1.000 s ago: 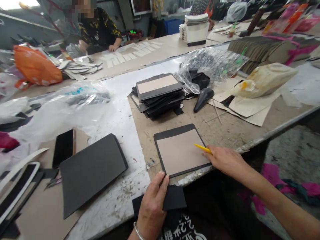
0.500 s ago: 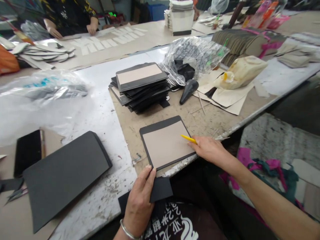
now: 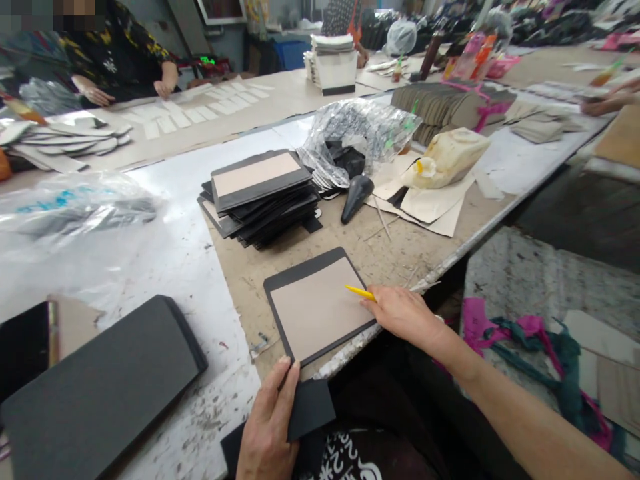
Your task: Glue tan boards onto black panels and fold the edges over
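A black panel with a beige sheet on its face lies flat at the table's near edge. My right hand is closed around a thin yellow pointed tool, its tip over the beige sheet; the fingers rest by the panel's right edge. With its fingertips at the panel's near left corner, my left hand has a black strip in its grip, the strip sticking out on both sides. The left thumb is hidden.
Behind the panel is a stack of similar panels. A black cone-shaped piece, a clear plastic bag and a yellowish bottle lie beyond. Thick dark sheets and a phone are at left. Another person's hands work across the table.
The camera view has tilted up and turned slightly right, so things sit lower and further left. Both hands keep their places at the panel, the yellow tool still in my right hand.
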Available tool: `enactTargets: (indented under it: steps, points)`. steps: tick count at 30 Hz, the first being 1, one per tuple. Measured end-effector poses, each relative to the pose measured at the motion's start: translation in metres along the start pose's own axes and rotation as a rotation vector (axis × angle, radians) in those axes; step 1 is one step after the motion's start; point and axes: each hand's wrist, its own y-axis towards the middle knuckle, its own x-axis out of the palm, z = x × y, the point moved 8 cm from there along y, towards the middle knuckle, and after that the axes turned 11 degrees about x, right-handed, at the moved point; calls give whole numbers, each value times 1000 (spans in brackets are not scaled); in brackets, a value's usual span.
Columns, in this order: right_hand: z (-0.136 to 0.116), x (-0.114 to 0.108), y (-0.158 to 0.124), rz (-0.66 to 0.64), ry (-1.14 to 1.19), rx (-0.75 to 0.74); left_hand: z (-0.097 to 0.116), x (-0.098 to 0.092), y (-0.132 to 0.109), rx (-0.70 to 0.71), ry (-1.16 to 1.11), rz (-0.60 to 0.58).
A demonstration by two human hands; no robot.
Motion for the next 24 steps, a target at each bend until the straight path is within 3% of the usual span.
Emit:
enactTargets:
  steps: [5,13,24]
  points:
    - [-1,-4,-3,28,15,-9,-4,2,-1,-15,-38,39]
    - [0,3,4,-53,-35,14,1,-4,2,-46,1,42]
    - [-4,6,5,-67,-124,-6,6,-11,9,2,-19,67]
